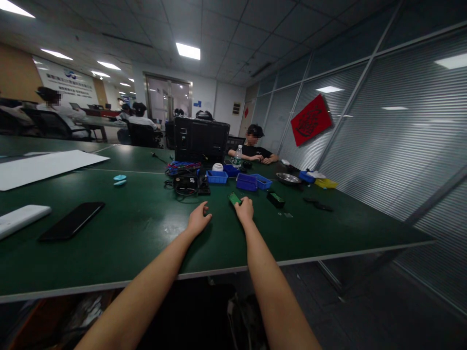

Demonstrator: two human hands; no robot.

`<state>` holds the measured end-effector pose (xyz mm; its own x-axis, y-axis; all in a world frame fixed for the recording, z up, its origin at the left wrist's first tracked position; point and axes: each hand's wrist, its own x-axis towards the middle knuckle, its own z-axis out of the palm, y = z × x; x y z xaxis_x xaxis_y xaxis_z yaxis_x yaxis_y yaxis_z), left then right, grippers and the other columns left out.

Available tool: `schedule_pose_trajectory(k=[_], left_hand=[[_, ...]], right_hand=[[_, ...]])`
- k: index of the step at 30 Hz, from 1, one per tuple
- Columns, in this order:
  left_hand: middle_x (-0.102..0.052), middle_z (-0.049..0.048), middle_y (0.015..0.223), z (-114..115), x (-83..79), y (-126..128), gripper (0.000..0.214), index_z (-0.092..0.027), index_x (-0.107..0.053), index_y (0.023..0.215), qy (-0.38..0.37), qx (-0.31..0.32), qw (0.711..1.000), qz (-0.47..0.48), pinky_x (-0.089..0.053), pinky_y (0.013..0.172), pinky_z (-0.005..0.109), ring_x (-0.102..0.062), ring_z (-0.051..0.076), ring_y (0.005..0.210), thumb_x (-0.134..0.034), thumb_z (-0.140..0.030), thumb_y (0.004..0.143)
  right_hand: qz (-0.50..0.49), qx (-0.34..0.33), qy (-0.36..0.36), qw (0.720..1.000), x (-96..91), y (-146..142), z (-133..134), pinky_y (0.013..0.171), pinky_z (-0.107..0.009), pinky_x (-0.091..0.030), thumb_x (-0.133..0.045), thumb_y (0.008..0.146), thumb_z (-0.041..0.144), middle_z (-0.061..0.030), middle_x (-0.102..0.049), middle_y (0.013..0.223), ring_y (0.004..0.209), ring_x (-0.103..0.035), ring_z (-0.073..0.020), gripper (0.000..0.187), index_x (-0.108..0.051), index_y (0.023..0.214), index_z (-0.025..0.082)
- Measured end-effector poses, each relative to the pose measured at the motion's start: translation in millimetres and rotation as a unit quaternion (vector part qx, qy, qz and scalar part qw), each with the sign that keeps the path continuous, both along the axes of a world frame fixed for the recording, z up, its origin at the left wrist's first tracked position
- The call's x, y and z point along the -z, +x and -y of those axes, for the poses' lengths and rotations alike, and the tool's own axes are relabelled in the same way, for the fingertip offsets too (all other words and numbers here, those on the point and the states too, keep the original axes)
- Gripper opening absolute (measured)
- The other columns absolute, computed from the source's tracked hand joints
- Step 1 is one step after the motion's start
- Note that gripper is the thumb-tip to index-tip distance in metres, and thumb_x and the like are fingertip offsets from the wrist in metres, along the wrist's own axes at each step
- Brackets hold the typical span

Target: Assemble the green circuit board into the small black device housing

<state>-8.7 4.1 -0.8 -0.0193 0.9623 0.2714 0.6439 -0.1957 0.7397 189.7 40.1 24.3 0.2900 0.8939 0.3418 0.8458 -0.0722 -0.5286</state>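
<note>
My right hand grips a small green circuit board by its near end, just above the green tabletop. To its left, my left hand hovers low over the table with fingers curved and apart, holding nothing. A black box with a green top stands right of my right hand. Small clear pieces lie in front of that box. Beyond my hands are blue plastic trays and a blue bin.
A monitor stands behind a black power unit and cables. At left lie a black phone, a white device and a white sheet. A metal dish sits at right. Another person sits across the table.
</note>
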Motion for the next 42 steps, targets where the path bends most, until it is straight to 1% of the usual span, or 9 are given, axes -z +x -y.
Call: schedule_pose_trajectory(k=[6,10,14,22,27,30,33,37,42], left_hand=[[-0.06,0.0036,0.108,1,-0.6,0,0.057,-0.02,-0.04,0.125,-0.001,-0.003,1.0,0.005,-0.043,0.083,0.026,-0.056,0.014,0.09,-0.056,-0.023,0.071],[-0.06,0.0035,0.106,0,0.0,0,0.055,-0.02,-0.042,0.124,0.008,-0.001,1.0,0.003,-0.043,0.081,0.025,-0.056,0.014,0.089,-0.056,-0.024,0.071],[-0.061,0.0035,0.105,0,0.6,-1,0.054,-0.019,-0.043,0.123,0.013,0.0,1.0,-0.001,-0.043,0.079,0.025,-0.056,0.014,0.087,-0.056,-0.025,0.071],[-0.061,0.0041,0.103,3,-2.3,0,0.053,-0.017,-0.045,0.122,0.016,-0.001,1.0,0.0,-0.044,0.079,0.025,-0.057,0.014,0.086,-0.055,-0.024,0.07],[-0.062,0.0042,0.103,1,-1.3,0,0.053,-0.017,-0.045,0.121,0.017,-0.001,1.0,-0.003,-0.044,0.079,0.025,-0.057,0.014,0.085,-0.056,-0.022,0.07],[-0.062,0.0044,0.103,1,-0.8,0,0.052,-0.017,-0.045,0.121,0.021,-0.001,1.0,-0.003,-0.044,0.079,0.025,-0.057,0.014,0.085,-0.055,-0.02,0.07],[-0.062,0.0041,0.103,1,-0.8,-1,0.051,-0.017,-0.045,0.121,0.024,0.0,1.0,0.0,-0.044,0.079,0.025,-0.057,0.013,0.085,-0.053,-0.018,0.071],[-0.062,0.0044,0.102,0,-0.5,-1,0.048,-0.017,-0.045,0.12,0.024,-0.007,1.0,0.006,-0.044,0.08,0.026,-0.057,0.014,0.086,-0.052,-0.023,0.074],[-0.061,0.0071,0.106,-2,-0.1,0,0.051,-0.016,-0.045,0.121,0.03,-0.025,0.999,0.018,-0.044,0.08,0.027,-0.058,0.015,0.086,-0.052,-0.038,0.076]], right_hand=[[0.076,-0.069,-0.023,0.994,3.5,-17,7,0.078,-0.03,-0.038,-0.056,0.07,0.024,-0.0095,-0.05,0.108,0.098,-0.049,-0.0218,0.041,-0.046,0.109,0.021],[0.075,-0.065,-0.046,0.994,4.1,-18,6,0.081,-0.034,-0.037,-0.055,0.072,0.028,-0.0143,-0.052,0.111,0.102,-0.049,-0.0252,0.056,-0.036,0.123,0.016],[0.086,-0.06,-0.061,0.993,2.7,-20,6,0.08,-0.034,-0.038,-0.052,0.074,0.029,-0.0154,-0.054,0.109,0.098,-0.051,-0.0261,0.051,-0.039,0.12,0.012],[0.211,-0.102,0.027,0.972,-1.0,-45,21,0.081,-0.038,-0.035,-0.044,0.078,0.013,-0.0187,-0.049,0.107,0.098,-0.045,-0.0259,0.033,-0.044,0.111,0.011],[0.234,-0.163,0.08,0.955,-4.5,-59,33,0.083,-0.04,-0.032,-0.051,0.079,0.033,-0.016,-0.049,0.109,0.102,-0.039,-0.027,0.033,-0.05,0.106,0.014],[0.162,-0.177,0.114,0.964,-4.6,-57,31,0.083,-0.036,-0.033,-0.046,0.081,0.038,-0.0109,-0.053,0.104,0.099,-0.042,-0.0237,0.028,-0.057,0.096,0.018],[0.037,-0.119,0.128,0.984,-1.6,-45,18,0.085,-0.032,-0.034,-0.037,0.084,0.028,-0.0095,-0.056,0.099,0.096,-0.046,-0.0205,0.027,-0.06,0.094,0.017],[-0.127,-0.086,0.092,0.984,6.3,-28,-2,0.087,-0.029,-0.036,-0.034,0.082,0.021,-0.0107,-0.059,0.102,0.097,-0.052,-0.0183,0.032,-0.06,0.1,0.013],[-0.256,-0.208,0.024,0.944,15.2,-35,-8,0.076,-0.026,-0.045,-0.043,0.075,0.016,-0.0055,-0.062,0.103,0.089,-0.057,-0.0153,0.032,-0.062,0.101,0.018]])
